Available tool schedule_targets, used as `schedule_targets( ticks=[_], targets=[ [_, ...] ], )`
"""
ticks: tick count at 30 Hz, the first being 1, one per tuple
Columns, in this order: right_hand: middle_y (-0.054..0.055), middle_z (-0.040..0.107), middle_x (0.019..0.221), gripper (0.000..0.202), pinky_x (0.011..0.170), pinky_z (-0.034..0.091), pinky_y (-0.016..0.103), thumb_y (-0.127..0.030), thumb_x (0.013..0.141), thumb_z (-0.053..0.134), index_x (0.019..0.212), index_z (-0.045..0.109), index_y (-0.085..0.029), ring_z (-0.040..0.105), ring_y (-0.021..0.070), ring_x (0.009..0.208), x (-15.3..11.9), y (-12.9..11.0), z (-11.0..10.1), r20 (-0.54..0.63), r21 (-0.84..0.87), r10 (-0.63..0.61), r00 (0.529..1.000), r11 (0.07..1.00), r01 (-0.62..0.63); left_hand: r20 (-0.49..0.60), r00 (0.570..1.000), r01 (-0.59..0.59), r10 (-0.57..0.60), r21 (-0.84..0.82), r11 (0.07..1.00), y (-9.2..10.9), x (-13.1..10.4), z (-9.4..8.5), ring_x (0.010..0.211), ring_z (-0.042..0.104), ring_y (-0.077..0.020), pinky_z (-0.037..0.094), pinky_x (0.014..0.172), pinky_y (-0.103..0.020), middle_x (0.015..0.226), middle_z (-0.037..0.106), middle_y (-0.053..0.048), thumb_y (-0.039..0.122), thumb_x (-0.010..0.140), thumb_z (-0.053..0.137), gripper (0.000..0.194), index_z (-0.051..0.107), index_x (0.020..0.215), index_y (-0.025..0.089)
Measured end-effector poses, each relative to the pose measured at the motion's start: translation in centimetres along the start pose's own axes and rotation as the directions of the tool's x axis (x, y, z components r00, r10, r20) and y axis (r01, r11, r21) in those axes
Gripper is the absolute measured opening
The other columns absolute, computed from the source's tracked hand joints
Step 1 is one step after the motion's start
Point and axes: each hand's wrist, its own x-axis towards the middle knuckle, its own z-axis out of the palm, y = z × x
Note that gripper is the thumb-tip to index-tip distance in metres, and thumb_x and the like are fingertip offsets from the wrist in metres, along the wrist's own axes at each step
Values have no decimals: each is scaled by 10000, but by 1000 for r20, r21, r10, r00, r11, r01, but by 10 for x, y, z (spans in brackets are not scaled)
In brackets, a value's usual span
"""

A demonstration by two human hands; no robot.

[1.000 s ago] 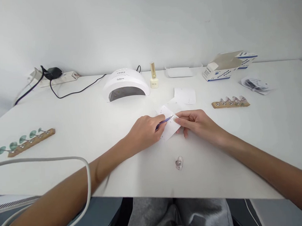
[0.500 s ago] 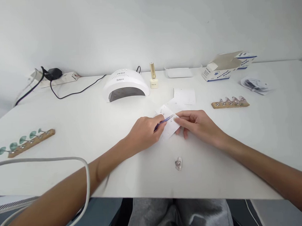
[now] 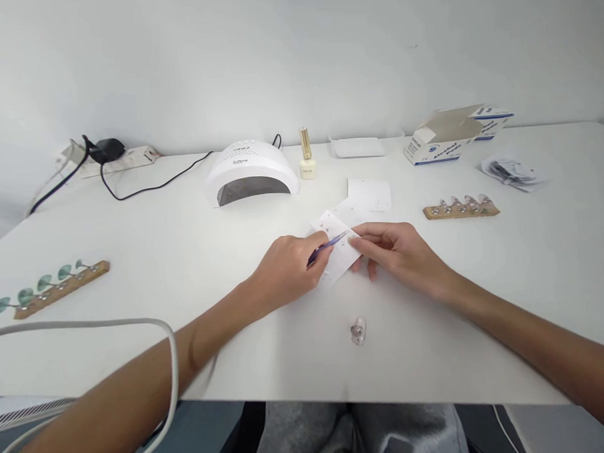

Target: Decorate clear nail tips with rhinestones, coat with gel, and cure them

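Left hand closed round purple tweezers, fingers bunched; tips at the face of a small white card. Cannot tell whether the tips are together or have hold of anything. Right hand pinches the card's right corner, thumb on top, other fingers curled; card tilted, dotted with tiny dark specks, sitting between the two hands at mid-table. Clear nail tip lies on the table nearer the body. Beyond the hands, white paper lies flat; behind it, white lamp, gold-capped bottle just beside. Wooden strip with green tips far left; another clear-tipped strip to the right
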Motion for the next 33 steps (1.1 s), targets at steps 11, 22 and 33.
schedule_targets(
  ticks=[11, 22, 33],
  targets=[
    [7, 662, 688, 245, 514, 485, 249, -331, 909, 516, 1019, 689, -198, 586, 134, 593, -1, -4, 1, -44, -70, 5, 999, 997, -9, -18, 1000, -10, 9, -46, 999, 4, -3, -3, 479, 275, -60, 243, 490, -231, 501, 352, 51, 324, 906, 425, 350, 393, 600, 157],
    [9, 674, 684, 246, 517, 485, 252, -336, 899, 537, 1029, 696, -199, 588, 132, 572, -2, -4, 3, -68, -95, 3, 998, 995, -10, 27, 999, 19, -17, -49, 999, 6, -2, -5, 466, 271, -63, 233, 484, -245, 494, 339, 50, 297, 924, 378, 340, 399, 614, 160],
    [7, 687, 673, 253, 540, 493, 268, -340, 900, 539, 1045, 692, -202, 579, 132, 540, -3, -5, 4, -86, -116, 2, 996, 993, -12, -27, 999, 20, -23, -83, 996, 6, -2, -2, 472, 328, -63, 286, 490, -226, 515, 430, 45, 320, 903, 441, 298, 541, 673, 158]
  ],
)
